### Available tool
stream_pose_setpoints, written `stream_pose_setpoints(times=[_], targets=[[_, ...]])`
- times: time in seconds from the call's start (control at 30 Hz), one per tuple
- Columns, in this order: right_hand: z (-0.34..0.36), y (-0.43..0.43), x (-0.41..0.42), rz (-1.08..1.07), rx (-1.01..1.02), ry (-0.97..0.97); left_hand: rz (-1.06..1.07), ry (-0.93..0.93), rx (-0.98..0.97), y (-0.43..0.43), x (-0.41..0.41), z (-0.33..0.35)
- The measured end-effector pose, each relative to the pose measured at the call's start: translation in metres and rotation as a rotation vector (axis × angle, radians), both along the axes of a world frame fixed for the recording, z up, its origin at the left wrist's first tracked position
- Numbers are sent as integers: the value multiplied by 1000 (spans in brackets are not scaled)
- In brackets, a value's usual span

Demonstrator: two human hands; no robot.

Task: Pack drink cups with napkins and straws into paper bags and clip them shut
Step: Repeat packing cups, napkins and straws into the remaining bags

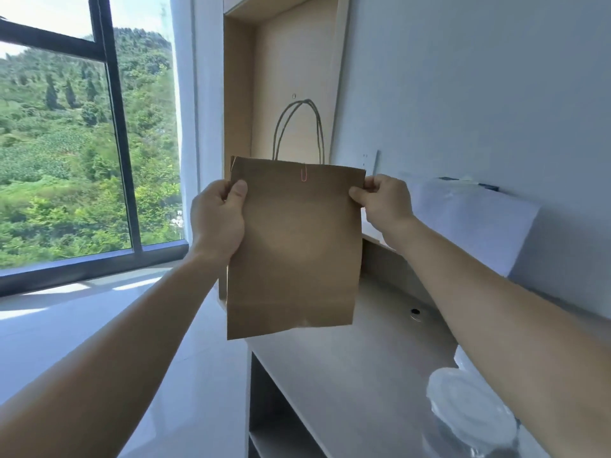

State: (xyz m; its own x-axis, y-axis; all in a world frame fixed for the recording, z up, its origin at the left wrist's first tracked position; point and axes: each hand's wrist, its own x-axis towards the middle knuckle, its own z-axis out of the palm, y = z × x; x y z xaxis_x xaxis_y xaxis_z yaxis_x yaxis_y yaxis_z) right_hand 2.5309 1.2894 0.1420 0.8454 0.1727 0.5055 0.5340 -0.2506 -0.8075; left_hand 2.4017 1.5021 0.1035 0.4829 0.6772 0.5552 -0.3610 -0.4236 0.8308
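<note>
I hold a brown paper bag (292, 252) upright in the air in front of me, above the desk's left end. Its twisted handles (299, 130) stand up from the top. A small pink paper clip (304, 174) sits on the middle of the closed top edge. My left hand (216, 216) pinches the bag's upper left edge. My right hand (385, 201) pinches the upper right edge. What is inside the bag is hidden.
Below runs a grey desk (357, 355) with a cable hole (415, 313) and open shelves under its left end. Clear plastic cup lids in wrapping (469, 411) lie at the lower right. A pale blue pillow (476, 219) leans on the wall. A window (82, 143) is at left.
</note>
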Motion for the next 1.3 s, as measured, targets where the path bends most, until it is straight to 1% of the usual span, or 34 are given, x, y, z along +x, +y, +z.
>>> stream_pose_setpoints(times=[0.17,0.3,0.37,0.43,0.57,0.67,0.83,0.93,1.07,1.2,1.3], targets=[[-32,72,54,7,-122,81,45,82,50,65,35,-36],[-56,113,90,-34,-271,119,98,171,100,91,58,-69],[-65,127,102,-71,-308,139,109,188,115,97,69,-86],[-72,138,112,-73,-271,183,106,173,107,99,79,-102],[-78,157,126,-9,-148,254,151,102,102,102,93,-122],[-78,166,134,-5,-137,230,160,76,95,101,103,-123],[-74,160,146,-89,-204,102,143,87,108,93,120,-128],[-72,153,150,-117,-176,76,124,74,105,87,128,-127],[-75,152,149,-93,-147,71,126,71,105,89,132,-127],[-81,152,143,-96,-179,48,121,75,121,91,132,-127],[-81,149,134,-141,-253,-43,124,127,97,94,133,-126]])
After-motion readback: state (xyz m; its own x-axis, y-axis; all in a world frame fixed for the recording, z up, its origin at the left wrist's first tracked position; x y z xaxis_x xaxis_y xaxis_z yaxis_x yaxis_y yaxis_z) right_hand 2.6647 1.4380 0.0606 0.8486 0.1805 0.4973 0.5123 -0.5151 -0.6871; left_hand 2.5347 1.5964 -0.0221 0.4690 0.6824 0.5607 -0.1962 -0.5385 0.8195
